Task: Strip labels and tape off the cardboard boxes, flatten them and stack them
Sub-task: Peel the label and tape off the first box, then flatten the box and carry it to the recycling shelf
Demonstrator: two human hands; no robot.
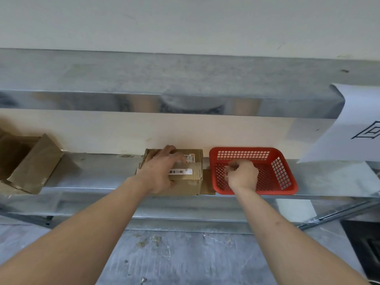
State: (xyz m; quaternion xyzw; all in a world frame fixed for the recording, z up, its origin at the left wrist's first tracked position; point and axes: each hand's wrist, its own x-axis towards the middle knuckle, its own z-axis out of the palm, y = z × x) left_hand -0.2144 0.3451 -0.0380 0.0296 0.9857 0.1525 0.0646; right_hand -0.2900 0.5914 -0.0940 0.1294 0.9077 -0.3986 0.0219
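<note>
A small brown cardboard box (188, 182) sits on the metal shelf (102, 173), with a white barcode label (180, 171) and a second white label (190, 158) on its top. My left hand (162, 171) lies over the box with fingers spread, the thumb down its front face. Right of the box stands a red plastic basket (277, 171). My right hand (241, 174) is inside the basket with its fingers curled; whatever they pinch is too small to make out.
Opened brown cardboard boxes (30, 163) lie at the shelf's left end. A white paper sheet (357, 124) with a black drawing hangs at the right. A pale wooden board (144, 130) backs the shelf. Grey floor lies below.
</note>
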